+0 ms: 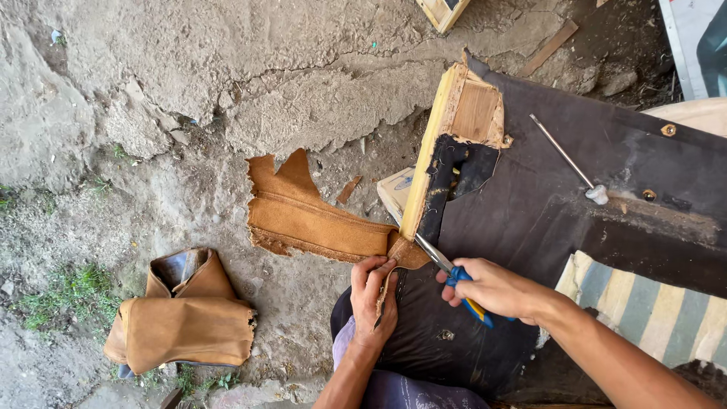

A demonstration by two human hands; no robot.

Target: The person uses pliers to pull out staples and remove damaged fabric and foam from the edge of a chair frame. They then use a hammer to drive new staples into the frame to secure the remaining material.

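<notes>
My left hand (373, 297) pinches the near end of a strip of tan suede-like fabric (303, 213) that hangs off the corner of an upturned furniture piece. My right hand (496, 289) grips blue-and-yellow handled pliers (454, 274). Their metal jaws point up-left at the edge where the fabric meets the yellow foam and wood frame (447, 132). Black lining cloth (545, 204) covers the underside of the frame.
A folded pile of the same tan fabric (182, 314) lies on the dirt ground at lower left. A metal rod with a white tip (566, 160) rests on the black cloth. A striped cushion (651, 310) shows at right. Cracked concrete and soil fill the upper left.
</notes>
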